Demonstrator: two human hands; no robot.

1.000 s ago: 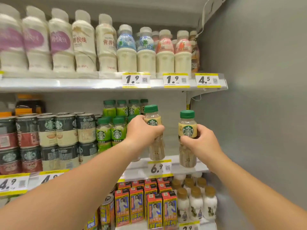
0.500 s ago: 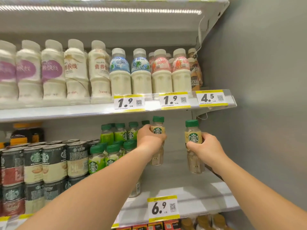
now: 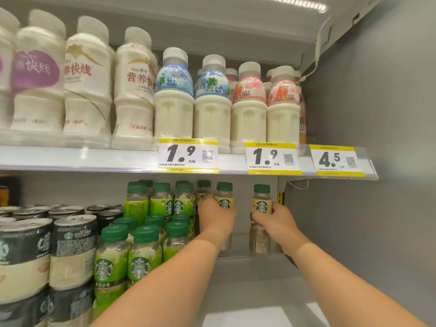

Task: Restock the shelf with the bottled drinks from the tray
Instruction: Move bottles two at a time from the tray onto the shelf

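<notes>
Fingers of left hand [image 3: 215, 219] and right hand [image 3: 277, 220] each wrap one upright coffee bottle [image 3: 260, 204] on the shelf [image 3: 250, 279].

One camera is sitting on the person's head and looking into a store shelf.

It is looking forward and a little up, so the underside of the top board and its light strip [image 3: 297, 2] are showing. It is sitting close to the middle shelf [image 3: 254, 279], with both arms reaching away from it into the picture. The left hand [image 3: 215, 217] and the right hand [image 3: 277, 220] are showing far back near the middle. The upper shelf edge [image 3: 94, 159] is running across the view at about half height. The grey side wall [image 3: 377, 138] is filling the right side. There is only this one view, so nothing is being shared with another.
</notes>
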